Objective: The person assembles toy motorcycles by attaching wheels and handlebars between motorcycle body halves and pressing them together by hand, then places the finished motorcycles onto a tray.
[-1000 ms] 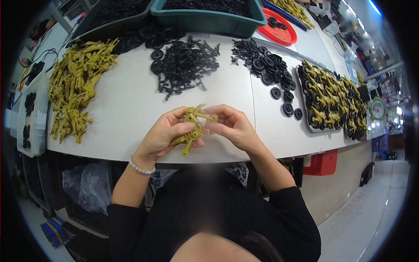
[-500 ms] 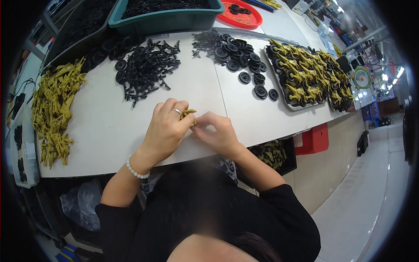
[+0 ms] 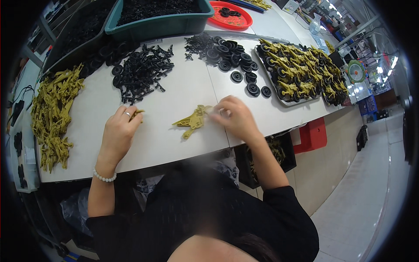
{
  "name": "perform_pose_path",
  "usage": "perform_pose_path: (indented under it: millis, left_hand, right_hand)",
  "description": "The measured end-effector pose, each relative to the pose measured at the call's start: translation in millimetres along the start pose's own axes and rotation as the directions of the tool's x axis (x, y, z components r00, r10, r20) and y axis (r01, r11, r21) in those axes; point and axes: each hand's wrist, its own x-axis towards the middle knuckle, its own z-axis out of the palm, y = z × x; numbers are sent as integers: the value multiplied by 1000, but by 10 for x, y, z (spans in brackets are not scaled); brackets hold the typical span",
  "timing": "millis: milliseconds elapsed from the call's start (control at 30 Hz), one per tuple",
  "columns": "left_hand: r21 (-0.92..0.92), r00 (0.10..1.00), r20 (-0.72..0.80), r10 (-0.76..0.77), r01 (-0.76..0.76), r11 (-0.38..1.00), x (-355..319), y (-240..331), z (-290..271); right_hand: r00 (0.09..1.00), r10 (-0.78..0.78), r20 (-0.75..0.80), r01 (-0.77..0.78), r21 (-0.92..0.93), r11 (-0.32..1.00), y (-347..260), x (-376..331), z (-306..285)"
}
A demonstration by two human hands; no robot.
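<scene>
olive toy part (image 3: pixel 192 121) in right hand (image 3: pixel 233 118), near table edge (image 3: pixel 174 158).

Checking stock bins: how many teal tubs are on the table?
1: the teal tub sits at the table's far edge, filled with black parts. A darker bin stands to its left; others may lie out of view.

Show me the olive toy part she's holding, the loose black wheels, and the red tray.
olive toy part (image 3: pixel 190 122), head view, its middle.
loose black wheels (image 3: pixel 237 77), head view, one wheel's face.
red tray (image 3: pixel 244 20), head view, its right rim.
</scene>
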Motion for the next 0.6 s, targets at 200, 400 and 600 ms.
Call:
perform_pose_path:
  millis: [200,400,600]
  left_hand:
    - [47,973,150,-173,168,985,-193,8,11]
    - [-119,965,34,-258,261,958,20,84,-94]
    - [-42,890,-73,-450,448,893,-20,-455,-208]
  right_hand:
    - [975,-22,-223,-70,-398,915,479,472,-380]
    - [996,5,-89,-46,-465,884,716,721,-296]
    - [982,-115,-149,79,-226,971,415,416,-197]
